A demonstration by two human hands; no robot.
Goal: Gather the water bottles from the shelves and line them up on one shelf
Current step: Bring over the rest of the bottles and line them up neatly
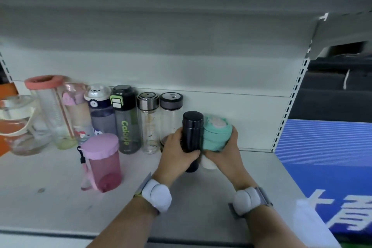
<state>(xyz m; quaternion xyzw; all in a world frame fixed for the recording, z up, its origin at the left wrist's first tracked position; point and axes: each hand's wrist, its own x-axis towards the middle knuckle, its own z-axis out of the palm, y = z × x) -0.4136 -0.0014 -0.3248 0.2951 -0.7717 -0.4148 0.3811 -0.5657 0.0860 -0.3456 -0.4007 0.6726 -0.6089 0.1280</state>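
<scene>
Several bottles stand in a row along the back of the white shelf (60,197): a tall clear one with a coral rim (51,110), a clear pink-lidded one (77,110), a bear-lidded grey one (99,110), a grey "Calorie" bottle (125,119), and two glass bottles (148,123) (171,115). My left hand (177,159) grips a black flask (192,131) at the row's right end. My right hand (223,153) grips a mint-green bottle (215,133) pressed against the flask. A pink tumbler (103,161) with a strap stands in front of the row.
A clear jug with a white handle (18,123) sits at the far left. A blue sign (330,157) with white lettering borders the shelf on the right. The upper shelf's underside (161,16) hangs overhead. Slotted uprights (289,106) frame the back panel.
</scene>
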